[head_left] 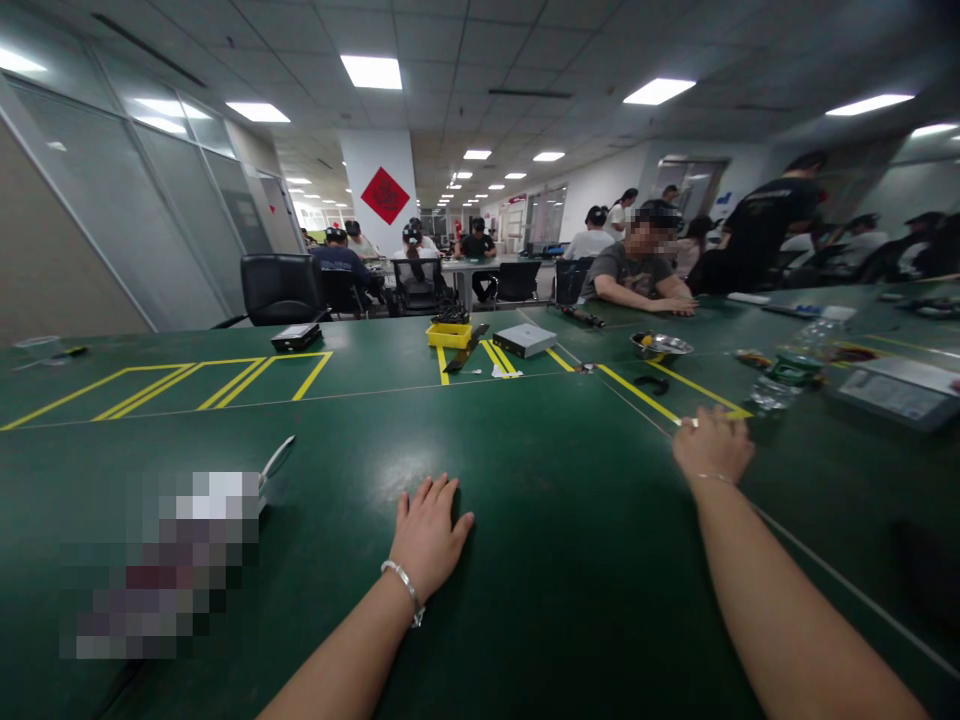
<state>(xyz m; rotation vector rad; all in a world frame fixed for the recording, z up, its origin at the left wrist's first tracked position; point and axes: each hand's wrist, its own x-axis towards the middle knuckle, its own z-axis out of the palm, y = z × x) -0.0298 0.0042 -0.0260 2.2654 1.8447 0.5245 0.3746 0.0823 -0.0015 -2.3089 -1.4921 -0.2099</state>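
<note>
My left hand lies palm down on the green tabletop, its fingers and thumb stretched apart with nothing under them that I can see. A silver bracelet circles that wrist. Farther forward, my right hand rests on the table by a corner of yellow tape. Its fingers are slightly bent and apart, with no held object visible. Just beyond it lies a small black curved piece. A clear plastic bottle lies to its right, blurred. A pixelated object with a white cable sits left of my left hand.
Farther back are a yellow bin, a grey flat box-shaped drive, a metal bowl and a black box. A grey box stands at the right. Across the table sits a person; others work behind.
</note>
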